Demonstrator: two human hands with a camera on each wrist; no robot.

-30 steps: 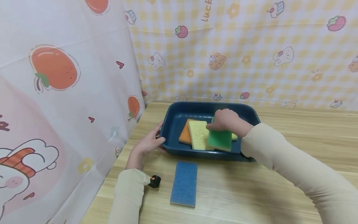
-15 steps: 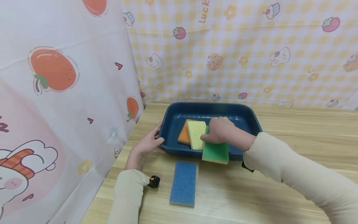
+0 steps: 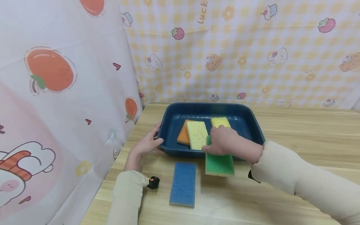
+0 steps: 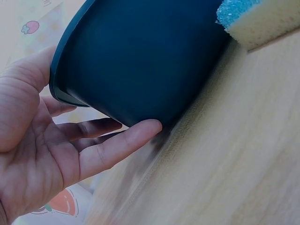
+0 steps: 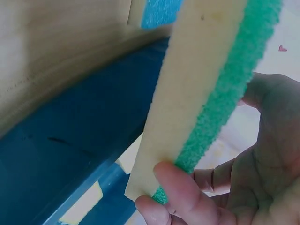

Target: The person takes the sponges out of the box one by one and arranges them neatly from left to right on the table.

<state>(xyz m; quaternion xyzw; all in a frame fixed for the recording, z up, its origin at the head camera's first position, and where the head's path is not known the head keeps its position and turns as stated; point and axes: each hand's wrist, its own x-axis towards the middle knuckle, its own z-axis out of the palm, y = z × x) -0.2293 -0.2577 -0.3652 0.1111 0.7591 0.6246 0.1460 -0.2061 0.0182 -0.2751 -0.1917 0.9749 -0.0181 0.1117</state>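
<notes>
My right hand (image 3: 225, 140) grips a green-topped sponge (image 3: 220, 165) by its far end, with the near end out over the front rim of a dark blue baking pan (image 3: 208, 107). The right wrist view shows the sponge's cream foam side (image 5: 192, 79), pinched between fingers and thumb. At the pan's left end, my left hand (image 3: 146, 143) touches the outer wall, fingers extended. Inside the pan lie an orange sponge (image 3: 183, 136), a pale yellow sponge (image 3: 197, 134) partly over it, and another yellow sponge (image 3: 220, 121), partly hidden behind my right hand.
A blue-topped sponge (image 3: 182, 184) lies flat on the wooden table (image 3: 303, 134) in front of the pan. A patterned cloth (image 3: 242, 47) hangs behind the table, another cloth (image 3: 56, 125) on the left. A small black device (image 3: 153, 182) sits at my left cuff.
My right hand has lifted the green sponge from inside the pan and drawn it toward me past the front rim, uncovering the yellow sponge behind. The left hand stays at the pan's end.
</notes>
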